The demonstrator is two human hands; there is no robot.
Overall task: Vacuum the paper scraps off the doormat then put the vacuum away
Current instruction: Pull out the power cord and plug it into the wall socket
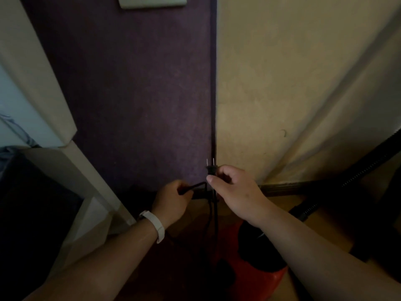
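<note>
Both hands grip the cord [196,186], left hand [173,198] its bend, right hand [236,190] the plug [211,169].

A dim corner of a home: purple wall [134,94] meeting cream wall [293,83], dark baseboard [282,187], wall plate [152,2].

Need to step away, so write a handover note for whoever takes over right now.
Right hand holds the plug, prongs up, not in any socket.
Left hand grips the black cord beside it.
Red and black vacuum sits on the floor below the hands, hose to the right.
Doormat out of view, so scraps unconfirmed.
To do: likely gather the cord and stow the vacuum.
</note>
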